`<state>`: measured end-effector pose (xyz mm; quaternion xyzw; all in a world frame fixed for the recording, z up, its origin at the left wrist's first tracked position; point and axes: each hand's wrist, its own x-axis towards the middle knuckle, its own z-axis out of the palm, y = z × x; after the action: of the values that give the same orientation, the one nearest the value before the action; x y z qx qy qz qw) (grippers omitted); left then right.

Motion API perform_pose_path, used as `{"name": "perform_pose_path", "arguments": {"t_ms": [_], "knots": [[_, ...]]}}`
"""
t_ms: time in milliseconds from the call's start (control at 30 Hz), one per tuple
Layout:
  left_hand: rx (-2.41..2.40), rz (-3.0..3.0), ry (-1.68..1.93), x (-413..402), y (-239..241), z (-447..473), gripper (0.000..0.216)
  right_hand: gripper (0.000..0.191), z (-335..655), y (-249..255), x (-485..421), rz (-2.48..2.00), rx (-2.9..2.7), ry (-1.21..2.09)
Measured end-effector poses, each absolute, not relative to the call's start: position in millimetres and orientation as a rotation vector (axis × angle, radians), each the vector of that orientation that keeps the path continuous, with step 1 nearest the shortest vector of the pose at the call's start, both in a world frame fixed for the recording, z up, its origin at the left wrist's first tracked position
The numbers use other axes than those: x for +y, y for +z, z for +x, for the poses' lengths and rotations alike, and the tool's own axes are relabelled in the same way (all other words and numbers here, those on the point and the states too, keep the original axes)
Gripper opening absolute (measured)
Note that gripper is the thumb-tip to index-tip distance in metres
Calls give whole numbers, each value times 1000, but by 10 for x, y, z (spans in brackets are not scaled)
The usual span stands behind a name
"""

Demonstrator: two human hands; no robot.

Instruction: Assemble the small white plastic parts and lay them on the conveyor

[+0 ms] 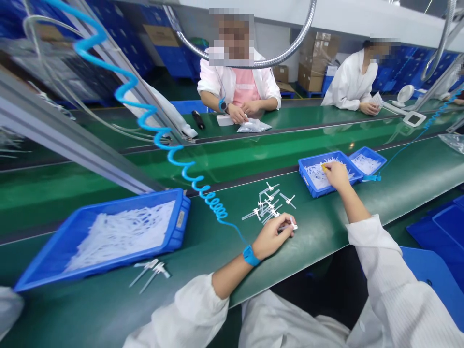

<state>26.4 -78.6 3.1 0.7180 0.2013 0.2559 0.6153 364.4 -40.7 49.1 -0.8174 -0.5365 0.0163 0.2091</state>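
My left hand [272, 235] rests on the green table, fingers pinched round a small white plastic piece [292, 224]. A blue wrist strap [250, 255] with a coiled blue cord [170, 150] is on that wrist. Just beyond it lies a heap of several white T-shaped pieces [268, 203]. My right hand [336, 175] reaches into a small blue tray [306, 179] of white parts; its fingers curl down among them, with a yellow bit at the fingertips. What they grip is hidden.
A large blue tray [177, 220] of white parts sits at left, with two loose pieces [151, 271] in front. A second small blue tray [367, 162] stands beside the first. Across the belt, two people in white coats work with their hands.
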Motion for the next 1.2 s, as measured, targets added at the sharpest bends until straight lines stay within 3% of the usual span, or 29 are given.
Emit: {"name": "perform_pose_path", "arguments": {"t_ms": [300, 600, 867, 1200], "knots": [[498, 1448, 641, -767, 23, 269, 28, 23, 3311, 554, -939, -1634, -1156, 163], [535, 1297, 654, -728, -33, 287, 39, 26, 1927, -86, -1727, -1266, -746, 971], [542, 1311, 604, -690, 7, 262, 35, 29, 1969, -34, -1724, -1279, -938, 1083], [582, 1359, 563, -690, 7, 259, 37, 13, 1892, -75, -1760, -1382, -1058, 992]]}}
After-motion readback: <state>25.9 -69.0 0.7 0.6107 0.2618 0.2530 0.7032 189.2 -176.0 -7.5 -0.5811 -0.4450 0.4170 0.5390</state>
